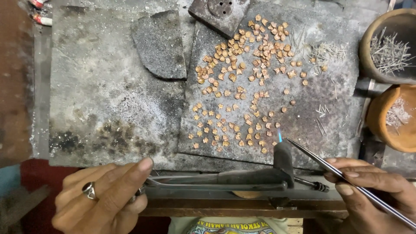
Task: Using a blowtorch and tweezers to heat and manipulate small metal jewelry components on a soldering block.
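Note:
My left hand (102, 197), with a ring on one finger, grips the handle end of a dark metal torch (242, 177) lying along the bench's front edge. Its upturned nozzle (284, 156) gives a small blue flame (280, 135). My right hand (375, 190) holds long thin metal tweezers (329, 167), their tips close beside the flame. Several small copper-coloured pieces (242, 82) lie spread over a grey slab (325, 125), the nearest row just beyond the flame.
A scorched grey board (104, 99) lies at left with a broken dark slab piece (160, 43) on it. A small perforated metal block (219, 13) sits at the top. Thin wire bits (325, 54) lie at upper right. Two clay bowls (390, 45) (396, 119) stand at right.

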